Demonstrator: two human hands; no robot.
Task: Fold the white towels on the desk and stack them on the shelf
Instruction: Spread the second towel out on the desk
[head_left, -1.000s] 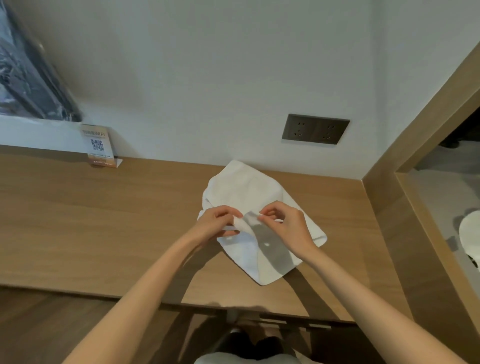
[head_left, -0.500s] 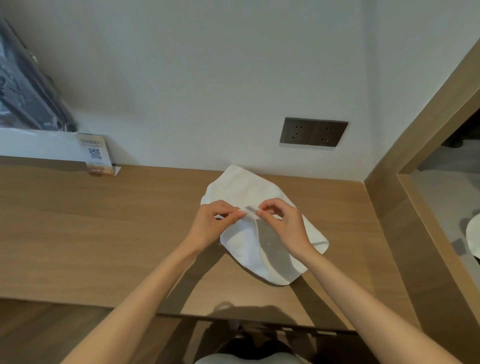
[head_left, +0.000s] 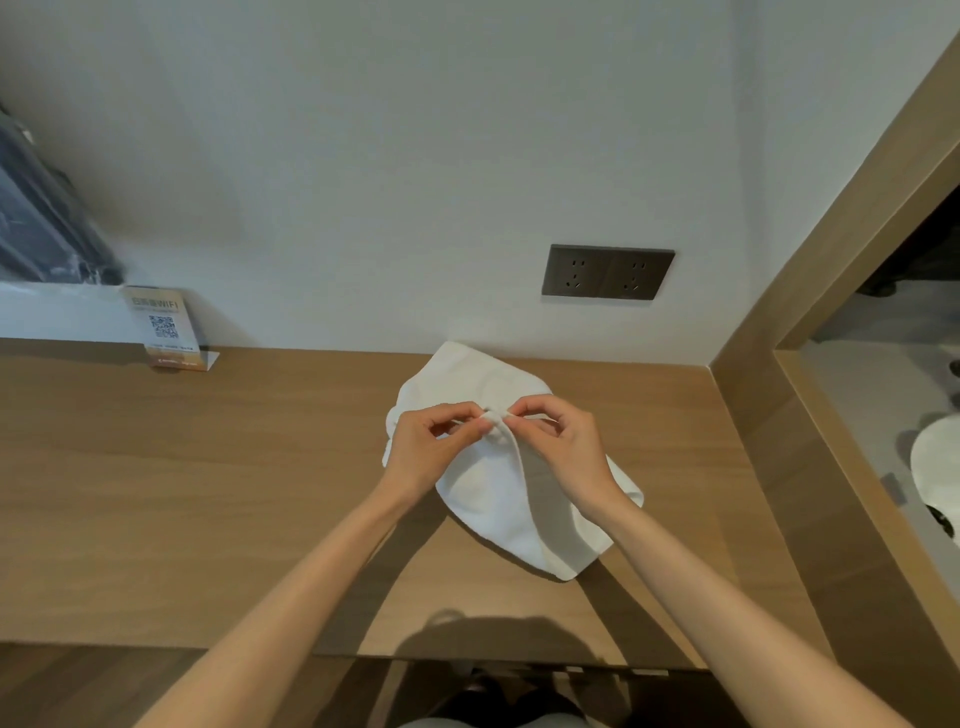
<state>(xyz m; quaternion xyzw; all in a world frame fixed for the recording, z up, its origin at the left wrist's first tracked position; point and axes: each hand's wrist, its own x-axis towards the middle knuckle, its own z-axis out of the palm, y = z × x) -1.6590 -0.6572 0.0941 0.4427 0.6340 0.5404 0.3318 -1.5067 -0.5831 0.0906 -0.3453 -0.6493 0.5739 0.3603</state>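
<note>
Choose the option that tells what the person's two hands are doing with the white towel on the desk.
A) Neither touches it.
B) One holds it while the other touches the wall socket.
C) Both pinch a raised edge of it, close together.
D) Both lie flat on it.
C: the left hand and right hand meet fingertip to fingertip, each pinching a lifted edge of the white towel on the desk.

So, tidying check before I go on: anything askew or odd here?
Only the towel: it lies skewed to the desk edge, left hand and right hand pinching a raised ridge at its middle. Nothing spilled or damaged.
</note>
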